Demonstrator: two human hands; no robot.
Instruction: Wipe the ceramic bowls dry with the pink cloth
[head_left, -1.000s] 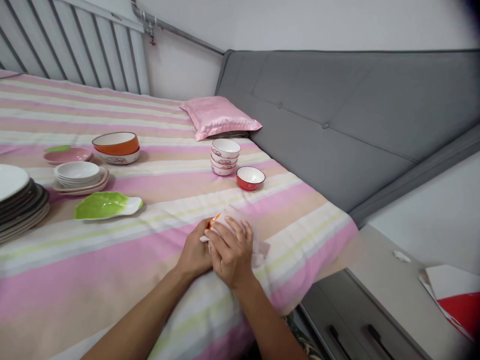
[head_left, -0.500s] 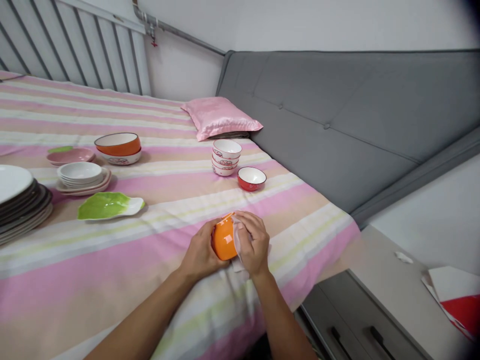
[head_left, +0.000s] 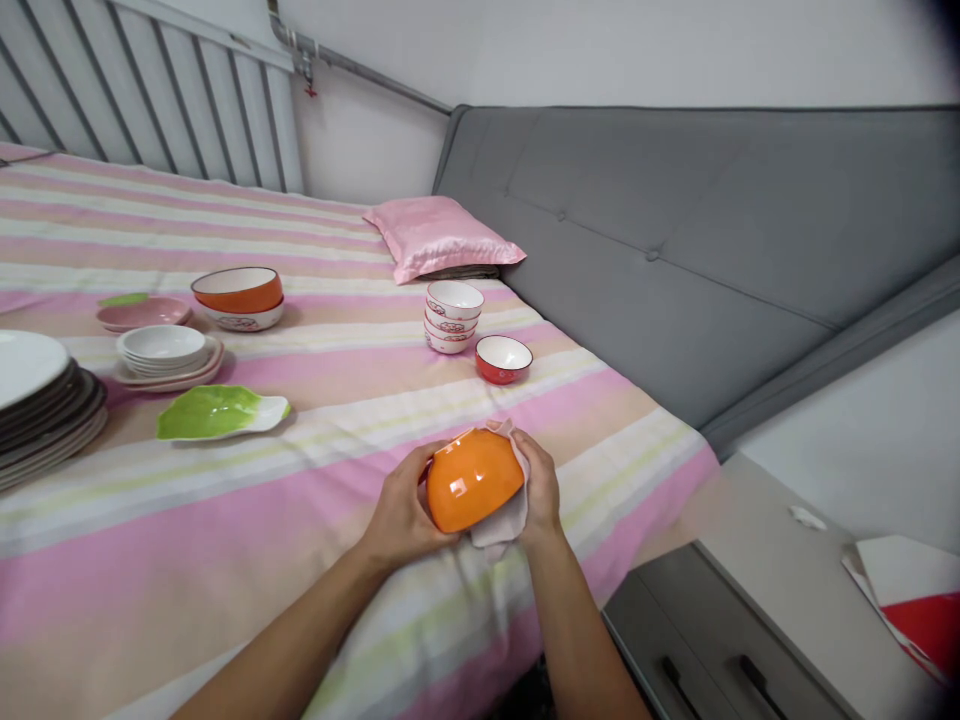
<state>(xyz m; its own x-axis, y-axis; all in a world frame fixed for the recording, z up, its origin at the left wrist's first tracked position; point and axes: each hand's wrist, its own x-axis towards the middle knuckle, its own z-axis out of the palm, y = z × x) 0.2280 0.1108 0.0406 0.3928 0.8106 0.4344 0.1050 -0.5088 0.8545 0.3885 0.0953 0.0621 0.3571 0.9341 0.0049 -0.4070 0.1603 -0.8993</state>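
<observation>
An orange bowl point(head_left: 474, 482) is held tilted above the bed's near edge, its glossy outside facing me. My left hand point(head_left: 405, 505) is closed around its left side, thumb below and fingers behind. On the other side, my right hand point(head_left: 541, 488) grips a pale pink cloth point(head_left: 504, 525) against the bowl's right rim. Part of the cloth hangs below the bowl. Beyond my hands stand a small red bowl point(head_left: 504, 360) with a white inside and a stack of several white patterned bowls point(head_left: 453, 318). The orange bowl's inside is hidden.
On the striped bedspread point(head_left: 322, 560) lie a green leaf-shaped dish point(head_left: 217, 412), small white bowls point(head_left: 163, 348), a pink dish point(head_left: 144, 315), a larger orange bowl point(head_left: 238, 290) and a plate stack point(head_left: 45, 410). A pink pillow point(head_left: 444, 235) rests by the grey headboard point(head_left: 675, 240); a nightstand point(head_left: 720, 620) stands right.
The orange bowl has turned so more of its outside shows. My right hand has moved from the front of the bowl to its right rim, with the cloth.
</observation>
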